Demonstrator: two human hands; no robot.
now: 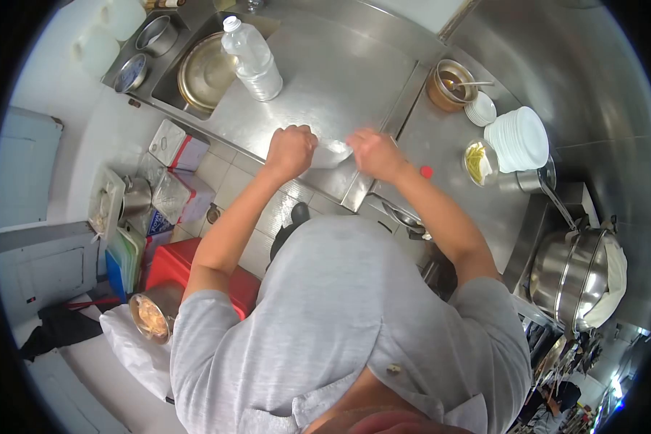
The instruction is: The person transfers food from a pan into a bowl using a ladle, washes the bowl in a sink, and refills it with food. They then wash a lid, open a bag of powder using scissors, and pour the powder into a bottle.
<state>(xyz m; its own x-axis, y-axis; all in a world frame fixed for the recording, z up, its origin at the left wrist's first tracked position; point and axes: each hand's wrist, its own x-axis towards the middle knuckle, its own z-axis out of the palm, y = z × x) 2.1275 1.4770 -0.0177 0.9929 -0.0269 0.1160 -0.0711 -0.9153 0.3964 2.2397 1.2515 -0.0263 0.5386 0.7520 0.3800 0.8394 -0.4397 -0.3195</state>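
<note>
A clear plastic bag (329, 153) stretches between my two hands, just over the edge of the steel counter. My left hand (292, 152) is closed, its fingers gripping the bag's left side. On the opposite side, my right hand (376, 154) pinches the bag; its fingertips are slightly blurred. What the bag contains, if anything, I cannot make out. Beyond my left hand stands a large clear plastic bottle (253, 61), upright on the counter. A small red cap (426, 171) lies on the steel surface to the right of my right hand.
A sink (168, 90) with a round metal lid (204, 72) is at the back left. To the right are a brown pot (445, 90), stacked white plates (517, 141) and a bowl of green strips (477, 163). A red stool (173, 264) stands low on the left.
</note>
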